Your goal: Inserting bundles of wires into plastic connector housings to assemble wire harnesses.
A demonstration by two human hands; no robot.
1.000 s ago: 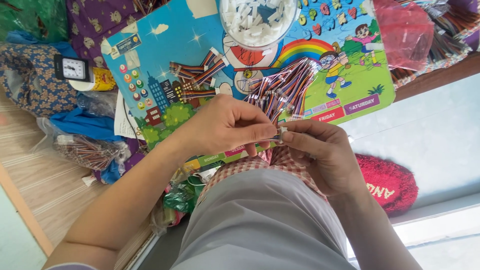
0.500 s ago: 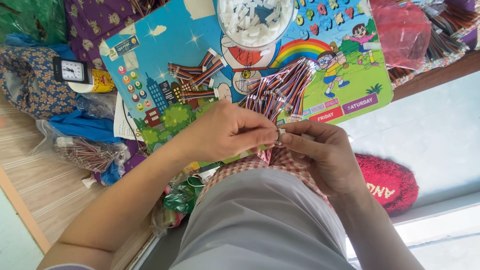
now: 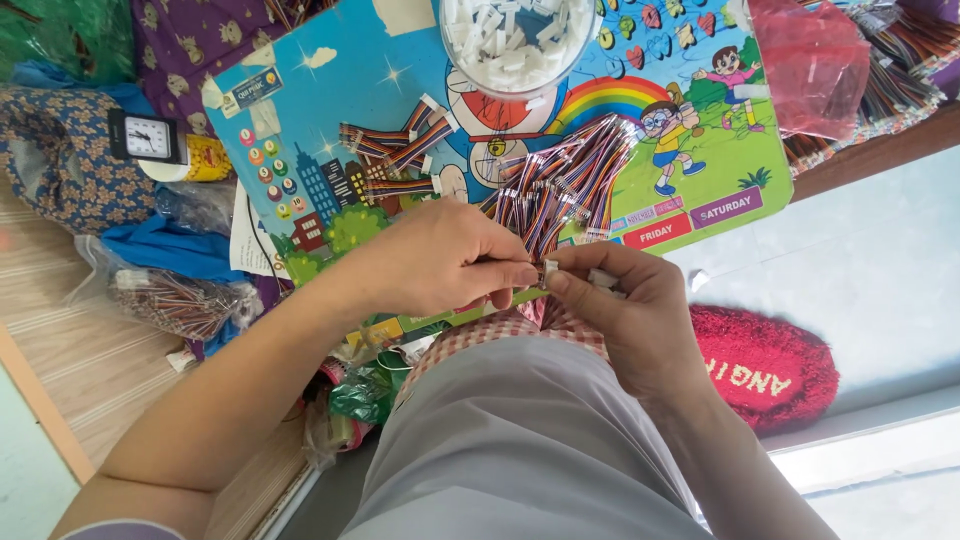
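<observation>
Small white connector [image 3: 549, 270] — pinched between left hand [image 3: 440, 262], right hand [image 3: 625, 305]

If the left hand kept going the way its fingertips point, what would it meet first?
The left hand points rightward at the right hand, so it would most likely meet the small white plastic connector pinched between both hands, then the right hand's fingertips. They already look nearly touching; depth is unclear.

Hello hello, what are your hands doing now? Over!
Left hand and right hand pinch a small white plug together. Striped wires piled on cartoon board. Nothing blocking.
</observation>
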